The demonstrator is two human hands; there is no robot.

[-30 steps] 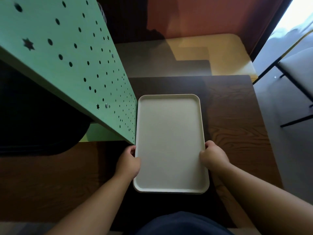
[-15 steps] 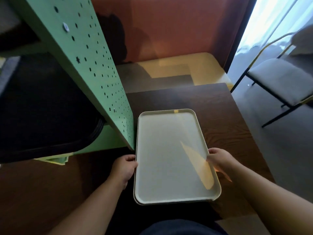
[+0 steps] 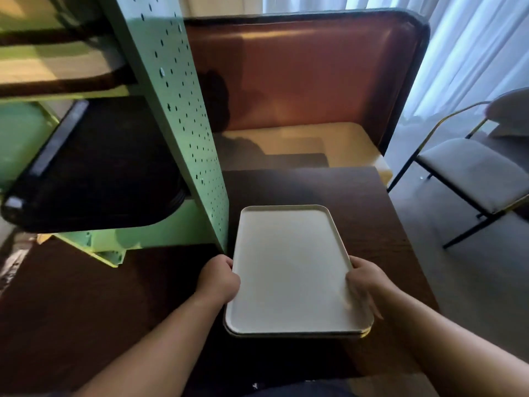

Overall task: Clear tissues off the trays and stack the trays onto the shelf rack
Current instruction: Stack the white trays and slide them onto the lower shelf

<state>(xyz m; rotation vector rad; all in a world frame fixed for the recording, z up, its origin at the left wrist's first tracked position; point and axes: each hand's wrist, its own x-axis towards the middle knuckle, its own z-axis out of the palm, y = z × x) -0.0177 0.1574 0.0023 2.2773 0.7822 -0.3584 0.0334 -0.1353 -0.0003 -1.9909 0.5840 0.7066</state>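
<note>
Fingers of left hand and right hand curl round stacked cream plastic trays, which could snag the near left green perforated metal rack.

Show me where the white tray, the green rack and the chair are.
white tray [image 3: 289, 270], head view, middle of its flat inner surface.
green rack [image 3: 183, 116], head view, perforated side panel.
chair [image 3: 472, 170], head view, grey seat cushion.

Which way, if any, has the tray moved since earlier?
Yes, the tray came toward the person: the rack panel corner now sits nearer its far end.
</note>
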